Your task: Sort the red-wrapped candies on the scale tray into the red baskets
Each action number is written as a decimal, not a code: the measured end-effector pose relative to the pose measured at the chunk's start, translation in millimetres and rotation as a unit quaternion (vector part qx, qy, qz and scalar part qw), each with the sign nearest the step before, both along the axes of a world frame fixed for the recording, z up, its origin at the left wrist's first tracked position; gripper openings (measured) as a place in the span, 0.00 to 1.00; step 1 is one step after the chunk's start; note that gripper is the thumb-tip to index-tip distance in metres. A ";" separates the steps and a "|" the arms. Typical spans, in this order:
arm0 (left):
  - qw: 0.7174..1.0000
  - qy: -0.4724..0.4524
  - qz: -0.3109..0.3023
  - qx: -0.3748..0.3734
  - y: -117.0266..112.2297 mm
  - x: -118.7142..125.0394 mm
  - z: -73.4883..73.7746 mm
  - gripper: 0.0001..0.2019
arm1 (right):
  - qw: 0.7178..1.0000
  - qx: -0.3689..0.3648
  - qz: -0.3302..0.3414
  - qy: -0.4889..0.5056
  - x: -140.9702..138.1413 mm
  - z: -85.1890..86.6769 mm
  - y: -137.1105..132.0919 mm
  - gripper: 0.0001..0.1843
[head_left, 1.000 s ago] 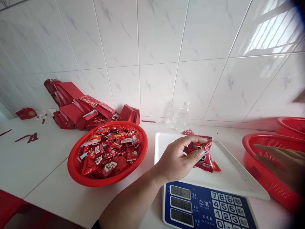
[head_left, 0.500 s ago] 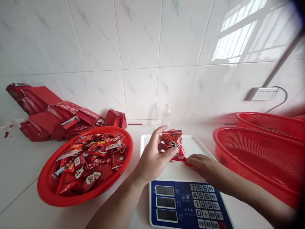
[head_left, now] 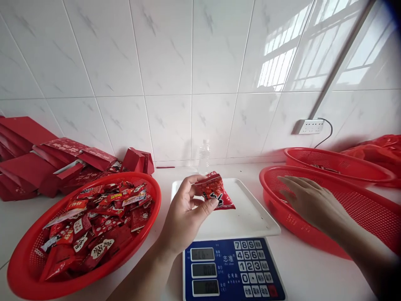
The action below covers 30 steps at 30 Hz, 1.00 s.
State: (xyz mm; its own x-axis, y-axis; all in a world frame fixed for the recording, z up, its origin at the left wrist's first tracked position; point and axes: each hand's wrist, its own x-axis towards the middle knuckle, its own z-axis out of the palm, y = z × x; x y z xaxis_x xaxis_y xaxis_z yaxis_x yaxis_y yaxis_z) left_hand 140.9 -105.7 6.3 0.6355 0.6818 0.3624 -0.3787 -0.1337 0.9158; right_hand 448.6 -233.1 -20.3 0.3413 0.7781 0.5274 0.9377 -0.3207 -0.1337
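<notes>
My left hand [head_left: 190, 211] is closed on a red snack packet [head_left: 216, 192] with white and black print, gripped by its left side above the scale's pan. A second red edge shows behind it; whether that is another packet I cannot tell. Below lies the white weighing pan [head_left: 250, 219] of a digital scale with a blue keypad panel [head_left: 230, 288]. My right hand [head_left: 313, 202] is over the near red basket [head_left: 272, 200] on the right, palm down, its fingers stretched out and nothing seen in them.
At left stands a red basket [head_left: 155, 217] full of red snack packets [head_left: 106, 221]. Behind it lie folded red boxes [head_left: 46, 167]. A clear bottle [head_left: 204, 154] stands by the tiled wall. Farther right are another red basket [head_left: 290, 156], red bags [head_left: 376, 150] and a power strip [head_left: 308, 126].
My right hand has moved right, from the edge of the packet at the scale to over the near red basket. My left hand still holds the packet, now tilted. The view has turned right.
</notes>
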 end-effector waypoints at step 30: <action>0.998 -0.021 0.009 0.053 -18.1 -0.7 1.1 0.15 | 0.754 0.115 0.420 0.492 -153.4 51.6 37.4 0.20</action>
State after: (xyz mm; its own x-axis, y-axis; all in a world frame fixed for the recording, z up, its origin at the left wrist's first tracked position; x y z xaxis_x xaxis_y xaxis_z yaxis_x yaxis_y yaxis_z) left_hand 140.2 -123.9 7.4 0.6063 0.6487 0.4600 -0.4136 -0.2369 0.8791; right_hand 295.2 -195.7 31.4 0.0921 0.8641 0.4948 0.2083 0.4692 -0.8582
